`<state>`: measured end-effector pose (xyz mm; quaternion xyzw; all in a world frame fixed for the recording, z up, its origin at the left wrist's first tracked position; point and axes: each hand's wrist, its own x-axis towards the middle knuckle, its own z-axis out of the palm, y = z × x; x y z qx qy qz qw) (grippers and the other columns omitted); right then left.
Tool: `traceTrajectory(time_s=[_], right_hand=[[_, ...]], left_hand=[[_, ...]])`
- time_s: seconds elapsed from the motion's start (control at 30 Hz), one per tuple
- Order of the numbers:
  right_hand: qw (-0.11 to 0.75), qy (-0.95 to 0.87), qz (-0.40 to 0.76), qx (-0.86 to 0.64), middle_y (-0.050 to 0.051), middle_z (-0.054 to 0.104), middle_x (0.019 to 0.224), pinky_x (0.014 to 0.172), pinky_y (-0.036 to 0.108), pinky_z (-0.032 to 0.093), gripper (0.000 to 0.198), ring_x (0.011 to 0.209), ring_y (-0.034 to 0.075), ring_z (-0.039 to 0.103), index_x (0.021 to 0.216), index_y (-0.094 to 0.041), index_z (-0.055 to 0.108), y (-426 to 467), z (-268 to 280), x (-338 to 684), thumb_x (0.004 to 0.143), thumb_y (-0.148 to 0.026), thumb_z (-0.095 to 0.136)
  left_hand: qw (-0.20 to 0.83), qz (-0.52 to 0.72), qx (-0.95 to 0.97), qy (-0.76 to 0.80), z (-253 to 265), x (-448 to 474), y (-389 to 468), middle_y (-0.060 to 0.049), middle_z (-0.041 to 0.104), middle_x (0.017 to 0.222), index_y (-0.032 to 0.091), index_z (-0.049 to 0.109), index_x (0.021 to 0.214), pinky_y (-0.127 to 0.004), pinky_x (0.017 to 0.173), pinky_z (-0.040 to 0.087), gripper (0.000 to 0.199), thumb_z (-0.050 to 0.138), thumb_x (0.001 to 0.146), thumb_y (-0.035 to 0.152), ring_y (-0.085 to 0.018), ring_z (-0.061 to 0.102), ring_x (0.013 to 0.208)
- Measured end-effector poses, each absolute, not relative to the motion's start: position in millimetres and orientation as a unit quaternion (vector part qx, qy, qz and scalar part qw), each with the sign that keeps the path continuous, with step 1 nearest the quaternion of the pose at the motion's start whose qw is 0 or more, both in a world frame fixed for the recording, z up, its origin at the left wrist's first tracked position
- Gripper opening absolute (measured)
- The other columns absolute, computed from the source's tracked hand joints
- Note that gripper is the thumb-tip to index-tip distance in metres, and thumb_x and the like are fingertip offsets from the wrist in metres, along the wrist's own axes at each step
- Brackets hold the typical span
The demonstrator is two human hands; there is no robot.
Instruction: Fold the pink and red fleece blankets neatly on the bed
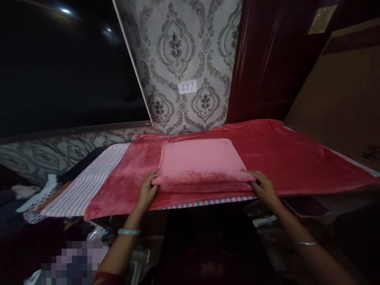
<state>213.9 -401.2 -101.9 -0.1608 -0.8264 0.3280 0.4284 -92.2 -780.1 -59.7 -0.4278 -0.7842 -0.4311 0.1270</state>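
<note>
A folded pink plush blanket (202,158) lies in a neat stack on a larger red plush cloth (285,158), its folded edge facing me. At the near left corner of the stack, my left hand (148,190) is closed, thumb and fingers gripping the layers. My right hand (263,187) pinches the near right corner in the same way, with some fingertips hidden by the fabric. Under the red cloth, a striped cloth (97,176) shows at the left and along the front edge.
A large dark television screen (65,67) stands at the back left, before a patterned wall (204,51) bearing a paper marked 277 (187,86). A cardboard box (350,91) leans at the right by dark red wood panelling (267,59). Dim clutter lies at lower left.
</note>
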Motion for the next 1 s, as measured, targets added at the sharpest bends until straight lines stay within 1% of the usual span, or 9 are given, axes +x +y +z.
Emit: traceTrajectory(time_s=[0.13,0.33,0.47,0.53,0.63,0.7,0.8,0.9,1.0], right_hand=[[0.45,-0.804,0.353,-0.165,0.008,0.074,0.098,0.087,0.039,0.053,0.028,0.094,0.026,0.066,0.096,-0.024,0.077,-398,-108,209,0.083,-0.041,0.059],[0.415,-0.826,0.34,-0.173,0.008,0.071,0.1,0.085,0.04,0.052,0.039,0.093,0.026,0.064,0.112,-0.026,0.078,-392,-102,208,0.08,-0.037,0.058],[0.452,-0.814,0.319,-0.179,0.009,0.071,0.104,0.096,0.046,0.049,0.029,0.103,0.028,0.063,0.09,-0.026,0.079,-377,-79,201,0.08,-0.046,0.06],[0.471,-0.79,0.347,-0.186,0.009,0.073,0.105,0.099,0.048,0.048,0.032,0.105,0.029,0.064,0.083,-0.025,0.076,-367,-57,190,0.083,-0.052,0.059],[0.472,-0.754,0.419,-0.182,0.008,0.075,0.098,0.099,0.046,0.051,0.038,0.1,0.027,0.067,0.082,-0.024,0.071,-358,-17,166,0.088,-0.058,0.057],[0.446,-0.747,0.47,-0.147,0.009,0.075,0.1,0.098,0.045,0.053,0.045,0.101,0.027,0.069,0.089,-0.023,0.071,-362,5,153,0.091,-0.063,0.052],[0.361,-0.794,0.485,-0.068,0.011,0.074,0.116,0.097,0.045,0.055,0.053,0.112,0.028,0.068,0.118,-0.024,0.069,-382,12,150,0.094,-0.066,0.048],[0.288,-0.887,0.359,-0.03,0.013,0.065,0.137,0.105,0.049,0.05,0.071,0.125,0.032,0.061,0.142,-0.026,0.057,-401,-19,169,0.083,-0.063,0.067],[0.293,-0.915,0.274,-0.029,0.013,0.061,0.142,0.11,0.054,0.045,0.068,0.132,0.035,0.055,0.141,-0.026,0.06,-403,-61,194,0.08,-0.053,0.073]], left_hand=[[0.117,-0.471,-0.41,-0.772,-65,-91,-780,-0.013,0.068,0.134,0.018,0.069,0.1,-0.047,0.108,0.05,0.028,0.051,0.079,0.022,-0.026,0.064,0.124],[0.06,-0.474,-0.4,-0.782,-59,-99,-785,-0.011,0.069,0.133,0.019,0.07,0.116,-0.047,0.112,0.046,0.047,0.057,0.072,0.02,-0.026,0.062,0.127],[0.06,-0.476,-0.412,-0.775,-38,-115,-781,-0.011,0.071,0.127,0.02,0.074,0.1,-0.048,0.11,0.046,0.031,0.062,0.074,0.032,-0.029,0.062,0.126],[0.069,-0.495,-0.402,-0.768,-20,-126,-769,-0.01,0.073,0.12,0.02,0.073,0.095,-0.047,0.107,0.048,0.029,0.062,0.076,0.038,-0.029,0.064,0.12],[0.072,-0.527,-0.367,-0.763,11,-143,-738,-0.008,0.075,0.102,0.018,0.07,0.09,-0.041,0.094,0.053,0.028,0.059,0.078,0.041,-0.025,0.068,0.1],[0.079,-0.536,-0.348,-0.765,30,-152,-714,-0.005,0.072,0.087,0.017,0.067,0.083,-0.035,0.083,0.054,0.023,0.06,0.078,0.038,-0.022,0.066,0.085],[0.092,-0.549,-0.344,-0.756,47,-159,-686,-0.001,0.069,0.079,0.017,0.065,0.081,-0.03,0.075,0.051,0.019,0.061,0.077,0.035,-0.018,0.062,0.075],[0.099,-0.584,-0.347,-0.727,45,-160,-676,-0.001,0.069,0.081,0.017,0.066,0.084,-0.028,0.074,0.049,0.019,0.061,0.078,0.034,-0.017,0.061,0.077],[0.102,-0.615,-0.34,-0.704,34,-157,-681,-0.001,0.068,0.081,0.017,0.066,0.085,-0.027,0.075,0.049,0.021,0.062,0.078,0.037,-0.017,0.06,0.078]])
